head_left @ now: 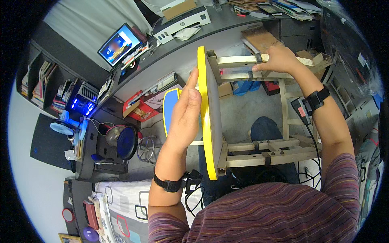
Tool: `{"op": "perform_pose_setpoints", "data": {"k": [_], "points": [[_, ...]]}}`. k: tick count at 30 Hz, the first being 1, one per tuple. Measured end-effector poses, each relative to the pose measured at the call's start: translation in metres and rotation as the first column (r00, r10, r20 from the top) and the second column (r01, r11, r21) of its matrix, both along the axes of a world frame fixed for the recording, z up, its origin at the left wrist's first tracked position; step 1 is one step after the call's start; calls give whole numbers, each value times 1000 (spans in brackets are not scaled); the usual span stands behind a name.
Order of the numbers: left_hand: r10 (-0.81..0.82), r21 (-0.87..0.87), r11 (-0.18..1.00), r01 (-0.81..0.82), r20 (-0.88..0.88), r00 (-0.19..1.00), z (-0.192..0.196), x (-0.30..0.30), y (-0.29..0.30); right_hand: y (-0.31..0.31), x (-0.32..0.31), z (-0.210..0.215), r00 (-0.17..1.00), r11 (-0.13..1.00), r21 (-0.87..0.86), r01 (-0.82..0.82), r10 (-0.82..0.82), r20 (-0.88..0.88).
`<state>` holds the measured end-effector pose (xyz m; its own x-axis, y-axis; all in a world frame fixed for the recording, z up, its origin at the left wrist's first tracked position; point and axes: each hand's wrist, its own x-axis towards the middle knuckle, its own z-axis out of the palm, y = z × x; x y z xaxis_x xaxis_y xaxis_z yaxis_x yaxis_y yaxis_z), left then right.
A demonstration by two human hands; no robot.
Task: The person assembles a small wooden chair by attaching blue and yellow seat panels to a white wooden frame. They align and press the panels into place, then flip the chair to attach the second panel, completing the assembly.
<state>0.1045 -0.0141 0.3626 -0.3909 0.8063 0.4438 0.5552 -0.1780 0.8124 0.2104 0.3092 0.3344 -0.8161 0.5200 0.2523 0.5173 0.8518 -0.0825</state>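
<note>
A piece of furniture with a cream metal frame [247, 160] is tipped on its side in front of me. Its flat board [205, 121] stands on edge, yellow-rimmed, its grey underside facing right. Against the board's left face, my left hand [184, 117] lies flat with fingers stretched out. A smaller blue panel with a yellow rim [170, 107] shows behind that hand, partly hidden. My right hand [280, 60] is closed round the upper metal leg [237, 60], near a dark band. Some of its fingers are hidden. Both wrists wear black straps with small devices.
A long grey desk [227, 25] at the back carries a printer [180, 24], a lit monitor [120, 43] and papers. A pan [127, 142], a wheeled base [146, 149] and a red box [139, 106] stand left. A bed [121, 202] lies lower left; cables hang near my forearms.
</note>
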Motion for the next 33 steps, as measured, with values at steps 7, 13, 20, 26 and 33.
{"op": "perform_pose_setpoints", "data": {"k": [7, 13, 20, 26, 33], "points": [[146, -68, 985, -158, -157, 977, 7, -19, 20, 4, -2, -7, 997, 999, -6, -36, 35, -69], [199, -48, 976, -213, -211, 957, 12, -32, 40, 6, -4, -7, 998, 999, -9, -37, 36, -50], [200, -71, 973, -219, -213, 956, 19, -51, 61, 4, -3, -6, 999, 1000, -9, -18, 17, -48], [248, -99, 956, -275, -226, 942, 24, -66, 77, -2, -1, -2, 998, 999, 40, -7, 10, -56], [322, -16, 936, -352, -361, 875, 27, -74, 83, -8, 2, 4, 1000, 999, 46, -6, 7, -25]]}}
